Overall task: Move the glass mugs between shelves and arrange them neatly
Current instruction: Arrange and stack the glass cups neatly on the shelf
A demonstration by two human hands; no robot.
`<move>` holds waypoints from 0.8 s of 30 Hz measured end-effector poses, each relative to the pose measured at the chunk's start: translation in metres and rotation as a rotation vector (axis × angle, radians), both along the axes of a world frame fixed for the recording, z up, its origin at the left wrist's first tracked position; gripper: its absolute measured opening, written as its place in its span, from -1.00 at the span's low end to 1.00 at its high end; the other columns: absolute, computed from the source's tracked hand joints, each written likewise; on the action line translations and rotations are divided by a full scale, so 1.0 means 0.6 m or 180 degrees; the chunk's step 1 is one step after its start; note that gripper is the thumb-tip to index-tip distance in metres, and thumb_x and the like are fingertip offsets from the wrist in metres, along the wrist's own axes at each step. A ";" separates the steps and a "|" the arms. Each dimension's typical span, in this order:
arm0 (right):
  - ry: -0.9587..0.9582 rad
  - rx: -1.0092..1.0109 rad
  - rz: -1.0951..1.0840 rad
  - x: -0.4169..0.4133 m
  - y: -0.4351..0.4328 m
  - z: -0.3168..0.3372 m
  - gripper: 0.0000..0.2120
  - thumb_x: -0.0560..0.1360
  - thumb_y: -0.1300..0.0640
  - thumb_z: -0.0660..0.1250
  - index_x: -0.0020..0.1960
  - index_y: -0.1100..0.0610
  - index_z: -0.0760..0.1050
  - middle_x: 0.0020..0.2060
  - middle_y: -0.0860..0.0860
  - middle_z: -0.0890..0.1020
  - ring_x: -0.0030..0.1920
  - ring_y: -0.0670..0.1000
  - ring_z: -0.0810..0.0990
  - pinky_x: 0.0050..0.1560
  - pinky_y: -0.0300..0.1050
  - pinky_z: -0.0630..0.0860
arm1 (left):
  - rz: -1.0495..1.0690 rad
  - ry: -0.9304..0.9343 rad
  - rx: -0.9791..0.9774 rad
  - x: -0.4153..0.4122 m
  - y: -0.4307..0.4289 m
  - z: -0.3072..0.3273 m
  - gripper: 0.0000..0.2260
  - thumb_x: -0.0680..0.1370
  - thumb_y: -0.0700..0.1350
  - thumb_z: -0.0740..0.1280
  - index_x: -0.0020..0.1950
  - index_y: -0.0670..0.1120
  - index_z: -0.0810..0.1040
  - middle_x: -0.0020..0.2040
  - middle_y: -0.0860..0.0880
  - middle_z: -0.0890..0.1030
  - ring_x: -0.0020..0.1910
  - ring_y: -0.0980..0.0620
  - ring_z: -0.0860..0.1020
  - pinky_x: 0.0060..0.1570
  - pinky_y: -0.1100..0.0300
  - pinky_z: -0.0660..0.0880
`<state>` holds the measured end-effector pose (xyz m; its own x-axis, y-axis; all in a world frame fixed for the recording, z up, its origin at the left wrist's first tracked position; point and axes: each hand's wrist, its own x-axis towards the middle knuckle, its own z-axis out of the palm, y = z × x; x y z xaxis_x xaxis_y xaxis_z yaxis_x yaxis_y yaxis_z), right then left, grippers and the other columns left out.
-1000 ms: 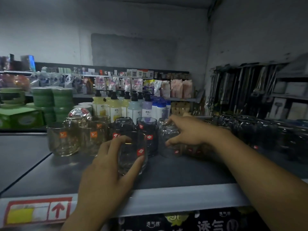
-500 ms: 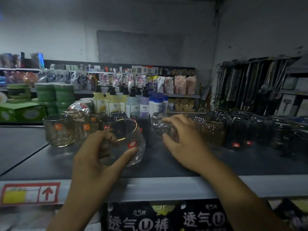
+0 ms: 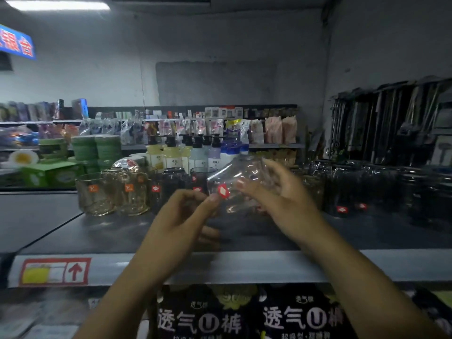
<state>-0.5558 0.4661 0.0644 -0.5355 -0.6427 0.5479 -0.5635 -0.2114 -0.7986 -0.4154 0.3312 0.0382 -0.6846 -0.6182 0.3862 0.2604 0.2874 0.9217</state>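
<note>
Mid-carry: clear glass mug (image 3: 241, 179) tilted in the air above the shelf (image 3: 122, 231).

My right hand (image 3: 286, 201) curls round the mug's far side, and my left hand (image 3: 182, 217) pinches its near edge by the red sticker (image 3: 223, 191) (both closed tight on glass). Next, I judge, it needs righting and setting down level with the dark mugs (image 3: 176, 184) without clinking them.

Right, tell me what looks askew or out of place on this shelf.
Only the clear mug is askew: it is tipped on a slant, off the shelf, held between the left hand and right hand. The amber mugs and dark mugs beside it stand upright.
</note>
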 end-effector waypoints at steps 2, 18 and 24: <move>0.0384 0.0371 -0.0125 -0.018 0.012 0.020 -0.54 0.37 -0.13 0.56 0.19 -0.21 0.46 0.01 -0.31 0.64 -0.04 -0.31 0.65 -0.04 -0.34 0.58 | 0.0422 -0.0022 -0.0428 0.004 -0.030 0.005 -0.60 0.38 0.23 0.41 0.07 0.02 0.54 -0.08 -0.11 0.70 -0.27 -0.12 0.71 -0.24 -0.11 0.67; 0.0811 0.1113 -0.0086 -0.070 0.002 -0.027 -0.18 0.26 -0.36 0.50 0.41 -0.17 0.27 0.17 -0.17 0.52 0.05 -0.10 0.62 0.05 -0.10 0.60 | -0.0278 -0.1321 -0.1839 -0.045 -0.038 -0.005 -0.44 0.49 0.05 0.50 0.41 0.09 0.33 0.01 0.17 0.66 -0.07 0.36 0.64 -0.14 0.43 0.52; 0.0647 0.0668 -0.0087 -0.093 0.008 -0.040 -0.77 0.60 0.03 0.37 0.25 -0.07 0.52 0.08 -0.10 0.65 0.03 -0.08 0.67 0.14 0.04 0.62 | 0.0175 -0.0804 -0.1835 -0.067 -0.033 -0.020 -0.32 0.36 0.21 0.55 0.39 0.13 0.35 0.02 0.14 0.67 -0.10 0.31 0.67 -0.17 0.41 0.56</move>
